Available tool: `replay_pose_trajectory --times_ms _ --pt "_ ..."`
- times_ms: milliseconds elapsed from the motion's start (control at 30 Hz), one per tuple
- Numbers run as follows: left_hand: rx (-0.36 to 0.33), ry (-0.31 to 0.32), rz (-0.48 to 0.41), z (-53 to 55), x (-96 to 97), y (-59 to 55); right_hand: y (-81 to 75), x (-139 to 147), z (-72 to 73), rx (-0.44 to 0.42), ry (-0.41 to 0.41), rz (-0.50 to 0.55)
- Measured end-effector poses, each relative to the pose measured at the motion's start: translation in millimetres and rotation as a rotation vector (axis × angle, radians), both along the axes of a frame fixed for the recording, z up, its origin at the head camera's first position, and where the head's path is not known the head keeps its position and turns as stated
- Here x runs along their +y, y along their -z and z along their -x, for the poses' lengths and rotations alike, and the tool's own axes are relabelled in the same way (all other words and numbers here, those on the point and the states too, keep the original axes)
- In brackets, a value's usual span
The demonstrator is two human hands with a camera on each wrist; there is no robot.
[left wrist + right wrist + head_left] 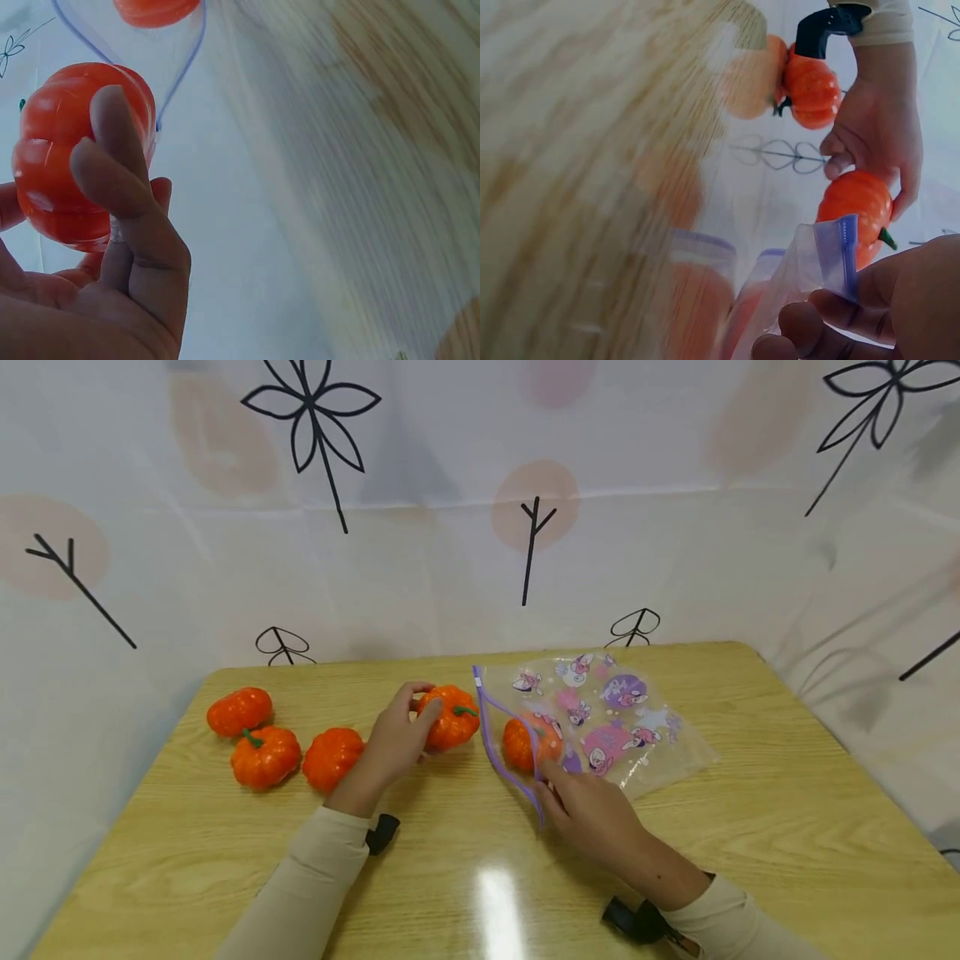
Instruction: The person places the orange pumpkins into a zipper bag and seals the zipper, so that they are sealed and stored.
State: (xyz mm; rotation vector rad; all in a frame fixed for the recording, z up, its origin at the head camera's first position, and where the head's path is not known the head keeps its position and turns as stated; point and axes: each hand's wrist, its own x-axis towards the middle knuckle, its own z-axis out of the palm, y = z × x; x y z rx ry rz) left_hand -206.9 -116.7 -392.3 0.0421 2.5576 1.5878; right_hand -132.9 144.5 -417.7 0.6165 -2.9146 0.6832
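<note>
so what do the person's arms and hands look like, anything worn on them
The left sleeve and right sleeve are long, plain and cream. A black, rounded-ended device juts out by the left cuff, another by the right. The left hand and right hand wear no gloves.

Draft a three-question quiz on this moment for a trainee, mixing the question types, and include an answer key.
1. How many orange pumpkins lie on the table outside the bag, held by neither hand?
2. What does the left hand hold?
A) a cup
B) one pumpkin
C) nothing
3. True or false: the right hand pinches the bag at its opening.

Key: 1. Three. 2. B. 3. True.
</note>
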Motion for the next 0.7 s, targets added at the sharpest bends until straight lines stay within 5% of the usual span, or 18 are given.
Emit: replay_pose_trajectory --times_ms 700 --pt "-0.079 0.133 -0.077 -5.6 15.3 7.0 -3.4 1 -2.3 0.001 -0.003 -0.001"
